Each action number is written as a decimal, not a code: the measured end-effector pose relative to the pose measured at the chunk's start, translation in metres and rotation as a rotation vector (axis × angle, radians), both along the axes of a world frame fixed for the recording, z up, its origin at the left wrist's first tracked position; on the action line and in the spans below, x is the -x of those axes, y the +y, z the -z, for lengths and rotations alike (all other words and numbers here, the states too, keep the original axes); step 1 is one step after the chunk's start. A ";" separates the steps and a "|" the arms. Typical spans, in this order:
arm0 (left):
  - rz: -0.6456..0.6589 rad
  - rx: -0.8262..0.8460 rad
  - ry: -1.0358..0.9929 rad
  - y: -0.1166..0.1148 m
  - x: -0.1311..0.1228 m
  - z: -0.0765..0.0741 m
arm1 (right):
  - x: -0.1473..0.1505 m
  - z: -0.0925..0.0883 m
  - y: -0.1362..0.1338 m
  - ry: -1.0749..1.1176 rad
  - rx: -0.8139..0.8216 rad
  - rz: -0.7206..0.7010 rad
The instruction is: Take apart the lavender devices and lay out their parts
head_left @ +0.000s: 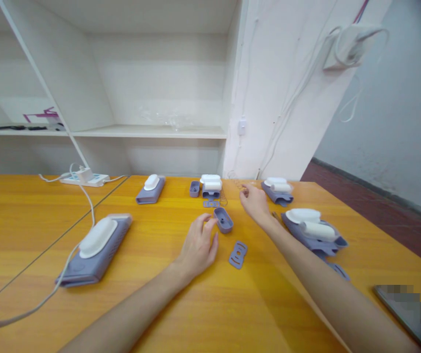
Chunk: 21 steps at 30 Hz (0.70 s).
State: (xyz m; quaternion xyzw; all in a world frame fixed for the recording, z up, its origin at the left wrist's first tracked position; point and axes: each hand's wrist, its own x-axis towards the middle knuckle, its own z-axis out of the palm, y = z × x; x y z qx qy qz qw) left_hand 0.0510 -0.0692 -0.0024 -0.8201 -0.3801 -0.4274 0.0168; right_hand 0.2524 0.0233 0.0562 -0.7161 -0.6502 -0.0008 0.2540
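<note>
My left hand [198, 246] has its fingertips against the left rim of a small grey-purple oval tray [228, 226], with the thumb held apart. A flat grey-purple plate with slots [238, 255] lies on the table just below that tray. Farther forward, my right hand [255, 202] has its fingers pinched together beside some thin loops [236, 182]. Whether a loop is between those fingertips is too small to tell. Ahead, a grey-purple holder with white pieces [211, 185] stands beside a second oval tray [194, 189] and a slotted plate [210, 204].
To the right are two grey-purple holders with white pieces [311, 229] [277, 189] and a dark flat device [401, 314]. On the left, two grey-purple blocks with white tops [98, 245] [151, 189] lie near a white cable [88, 201] and a power strip [85, 178]. White shelving [151, 132] rises behind.
</note>
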 end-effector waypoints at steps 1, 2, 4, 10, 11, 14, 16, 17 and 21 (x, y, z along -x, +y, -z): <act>0.009 0.010 0.023 0.000 0.000 0.000 | -0.010 0.002 0.007 -0.028 0.015 0.052; 0.015 0.023 0.041 -0.001 0.000 -0.001 | -0.019 0.006 0.012 -0.055 0.034 0.098; 0.019 0.046 0.063 -0.001 -0.001 -0.001 | -0.033 0.013 0.018 -0.093 0.074 0.171; 0.003 0.086 0.087 -0.001 -0.001 -0.004 | -0.057 0.032 0.026 -0.202 0.189 0.246; 0.004 0.089 0.089 -0.001 -0.001 -0.004 | -0.059 0.033 0.027 -0.222 0.207 0.237; 0.009 0.092 0.093 -0.001 -0.001 -0.004 | -0.063 0.036 0.029 -0.288 0.247 0.199; 0.010 0.090 0.090 -0.002 -0.001 -0.004 | -0.063 0.037 0.029 -0.334 0.253 0.183; 0.010 0.089 0.088 -0.002 -0.001 -0.004 | -0.063 0.038 0.029 -0.356 0.250 0.181; 0.011 0.101 0.094 -0.002 -0.001 -0.005 | -0.060 0.037 0.026 -0.425 0.230 0.181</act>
